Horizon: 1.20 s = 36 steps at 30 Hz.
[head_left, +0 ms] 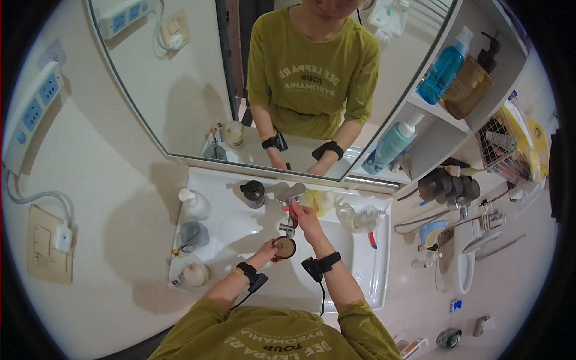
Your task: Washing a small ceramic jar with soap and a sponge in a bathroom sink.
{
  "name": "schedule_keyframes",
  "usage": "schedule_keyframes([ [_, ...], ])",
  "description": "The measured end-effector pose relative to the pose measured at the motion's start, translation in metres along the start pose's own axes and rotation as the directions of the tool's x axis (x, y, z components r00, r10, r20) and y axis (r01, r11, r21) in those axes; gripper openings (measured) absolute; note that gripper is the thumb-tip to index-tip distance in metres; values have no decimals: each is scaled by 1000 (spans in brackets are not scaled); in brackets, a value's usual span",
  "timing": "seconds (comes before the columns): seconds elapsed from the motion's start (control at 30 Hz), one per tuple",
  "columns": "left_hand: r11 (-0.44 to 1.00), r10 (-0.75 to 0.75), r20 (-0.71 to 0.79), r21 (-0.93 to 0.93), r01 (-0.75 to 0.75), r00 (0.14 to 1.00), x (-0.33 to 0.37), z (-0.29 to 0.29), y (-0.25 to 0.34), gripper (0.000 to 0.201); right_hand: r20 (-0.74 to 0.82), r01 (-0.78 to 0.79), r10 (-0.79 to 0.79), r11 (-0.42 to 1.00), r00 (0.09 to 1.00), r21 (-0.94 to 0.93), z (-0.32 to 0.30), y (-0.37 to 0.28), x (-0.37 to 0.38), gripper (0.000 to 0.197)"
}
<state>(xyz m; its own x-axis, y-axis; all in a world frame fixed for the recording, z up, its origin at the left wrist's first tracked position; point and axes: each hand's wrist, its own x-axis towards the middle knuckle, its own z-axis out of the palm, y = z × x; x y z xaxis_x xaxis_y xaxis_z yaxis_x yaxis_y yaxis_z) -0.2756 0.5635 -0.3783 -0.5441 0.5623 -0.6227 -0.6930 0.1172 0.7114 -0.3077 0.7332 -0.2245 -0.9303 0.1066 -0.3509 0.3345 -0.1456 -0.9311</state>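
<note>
My left hand (264, 254) is closed on the side of a round brown cup (286, 247), whose open mouth faces up. The cup is under the spout of a chrome faucet (287, 228) over the white sink (354, 273). Higher up, my right hand (306, 219) is closed around the faucet's body, below its lever. A small pinkish-red thing (286, 208) shows by its fingertips, too small to make out. Whether water is running is not clear. Each wrist wears a black strap with a small device and cable.
Left of the basin stand a white pump bottle (194, 204), a grey cup (193, 234) and a jar (196, 275). A dark round bottle (253, 191) is behind it. Right of the faucet are a yellow item (315, 201) and a clear bottle (364, 219). A mirror (198, 72) hangs above.
</note>
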Motion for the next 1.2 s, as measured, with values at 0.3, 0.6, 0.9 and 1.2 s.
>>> schedule_keyframes([
  [0.3,997,33,23,62,-34,999,6,1,4,40,-68,-11,18,994,998,106,15,-11,17,35],
  [0.6,994,60,34,91,-63,998,3,2,7,40,-121,25,-5,986,993,167,17,-4,21,33],
  [0.9,993,93,10,73,-94,996,2,6,7,37,-125,12,6,989,992,148,19,-9,18,32],
  [1.2,995,99,-3,32,-99,995,0,11,11,35,-112,-3,28,976,993,217,18,-4,24,28],
])
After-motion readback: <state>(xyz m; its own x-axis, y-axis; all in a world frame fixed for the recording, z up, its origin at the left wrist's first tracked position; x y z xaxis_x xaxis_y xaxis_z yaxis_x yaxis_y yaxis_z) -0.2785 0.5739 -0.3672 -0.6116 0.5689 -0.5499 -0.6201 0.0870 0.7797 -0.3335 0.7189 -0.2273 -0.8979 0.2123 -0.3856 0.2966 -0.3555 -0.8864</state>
